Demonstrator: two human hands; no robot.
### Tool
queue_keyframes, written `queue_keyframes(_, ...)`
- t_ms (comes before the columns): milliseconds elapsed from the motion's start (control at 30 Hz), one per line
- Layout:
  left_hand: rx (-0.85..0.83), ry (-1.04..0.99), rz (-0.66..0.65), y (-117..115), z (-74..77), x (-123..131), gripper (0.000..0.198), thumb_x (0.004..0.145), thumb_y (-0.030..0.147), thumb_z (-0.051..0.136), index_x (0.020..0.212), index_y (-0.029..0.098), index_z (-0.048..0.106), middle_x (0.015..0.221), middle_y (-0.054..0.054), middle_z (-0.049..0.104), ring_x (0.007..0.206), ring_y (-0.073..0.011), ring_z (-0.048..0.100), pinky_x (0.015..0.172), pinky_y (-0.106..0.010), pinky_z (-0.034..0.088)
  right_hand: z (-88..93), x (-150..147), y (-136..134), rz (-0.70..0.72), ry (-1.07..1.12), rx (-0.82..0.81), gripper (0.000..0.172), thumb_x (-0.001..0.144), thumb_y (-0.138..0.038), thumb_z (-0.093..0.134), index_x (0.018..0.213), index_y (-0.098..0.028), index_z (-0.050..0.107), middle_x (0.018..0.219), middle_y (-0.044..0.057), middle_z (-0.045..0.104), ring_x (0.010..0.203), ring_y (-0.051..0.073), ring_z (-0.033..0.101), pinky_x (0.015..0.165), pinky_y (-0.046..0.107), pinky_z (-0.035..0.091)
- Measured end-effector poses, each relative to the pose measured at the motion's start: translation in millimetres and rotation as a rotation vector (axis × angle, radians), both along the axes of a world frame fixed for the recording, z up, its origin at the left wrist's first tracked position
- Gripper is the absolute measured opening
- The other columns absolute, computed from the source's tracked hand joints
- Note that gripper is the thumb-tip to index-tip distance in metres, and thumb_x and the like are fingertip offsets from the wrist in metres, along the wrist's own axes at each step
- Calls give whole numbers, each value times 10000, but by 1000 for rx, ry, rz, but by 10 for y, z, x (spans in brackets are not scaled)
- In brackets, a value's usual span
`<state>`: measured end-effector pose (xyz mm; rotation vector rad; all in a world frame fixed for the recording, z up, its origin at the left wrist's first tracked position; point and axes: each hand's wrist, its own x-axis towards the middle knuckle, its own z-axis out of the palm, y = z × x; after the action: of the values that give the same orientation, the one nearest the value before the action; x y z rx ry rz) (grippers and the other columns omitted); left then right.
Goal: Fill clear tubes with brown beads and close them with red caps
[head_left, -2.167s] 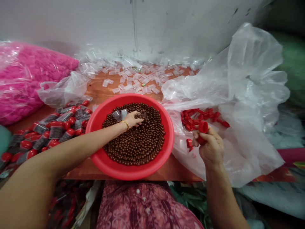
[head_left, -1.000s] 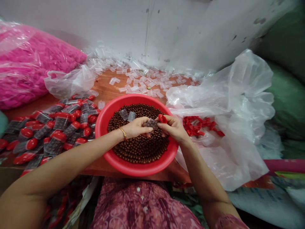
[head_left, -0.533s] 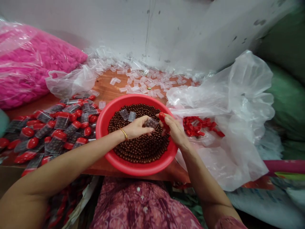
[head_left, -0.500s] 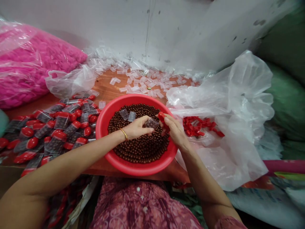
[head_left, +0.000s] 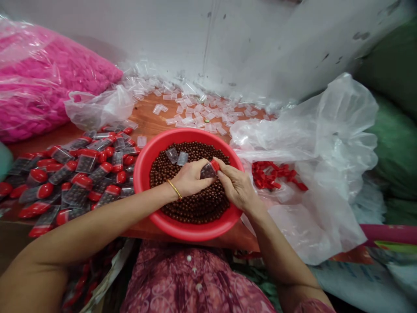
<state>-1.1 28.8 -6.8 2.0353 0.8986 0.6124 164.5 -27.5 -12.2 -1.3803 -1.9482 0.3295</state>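
Note:
Over a red plastic basin [head_left: 189,232] full of small brown balls [head_left: 182,208], my two hands meet. My left hand [head_left: 190,178] is closed around a small clear plastic container [head_left: 206,171] with dark balls inside. My right hand [head_left: 237,182] pinches a red cap [head_left: 215,165], which sits against the container's open end; whether it is fully seated I cannot tell. Two clear containers, one a clear box [head_left: 183,158], lie on the balls near the back of the basin.
Filled red-capped containers [head_left: 78,191] are heaped left of the basin. Clear empty containers [head_left: 195,113] are scattered behind it. Loose red caps [head_left: 273,176] lie on a crumpled plastic bag [head_left: 312,217] at right. A bag of pink pieces [head_left: 55,82] stands at the back left.
My right hand has brought the red cap left and slightly down onto the container's end. Half a second ago cap and container were apart. The view has shifted slightly.

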Motion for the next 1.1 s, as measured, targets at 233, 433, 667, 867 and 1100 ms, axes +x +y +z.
queue_keyframes(233, 51, 61, 11, -36, -15, 8, 133, 715, 237, 570, 652, 165, 478, 596, 31, 485, 567, -106, 435, 545, -224, 322, -38, -58, -63, 9, 45, -90, 439, 894, -365, 392, 1242, -180, 585, 990, 98, 696, 869, 222, 653, 797, 361, 529)
queue_keyframes(433, 53, 80, -88, -49, 73, 28, 196, 718, 345, 599, 672, 161, 551, 597, 24, 550, 559, -108, 484, 536, -215, 328, 102, 9, -21, -101, 295, -94, 511, 891, -541, 351, 903, -201, 732, 641, 35, 629, 620, 175, 592, 614, 320, 494)
queue_keyframes(667, 227, 347, -224, -56, 89, 8, 198, 704, 334, 587, 781, 152, 609, 701, -34, 647, 618, -172, 591, 555, -242, 395, 30, -294, 222, -43, 749, -330, 682, 878, -647, 164, 1124, -214, 631, 865, 55, 629, 781, 173, 601, 744, 323, 501)
queue_keyframes(867, 329, 463, -249, -129, 66, -12, 273, 714, 311, 568, 911, 127, 612, 750, -89, 678, 706, -241, 650, 644, -303, 494, -28, -371, 222, 97, 640, -527, 776, 840, -715, 94, 1424, -266, 337, 1387, 33, 469, 1305, 181, 394, 1140, 386, 217)
queue_keyframes(1100, 420, 535, -255, -105, 53, -3, 234, 747, 304, 522, 882, 134, 607, 740, -84, 683, 677, -222, 646, 611, -284, 479, -33, -411, 225, 153, 661, -491, 801, 837, -716, 103, 1426, -227, 336, 1462, 28, 383, 1361, 187, 322, 1143, 399, 228)
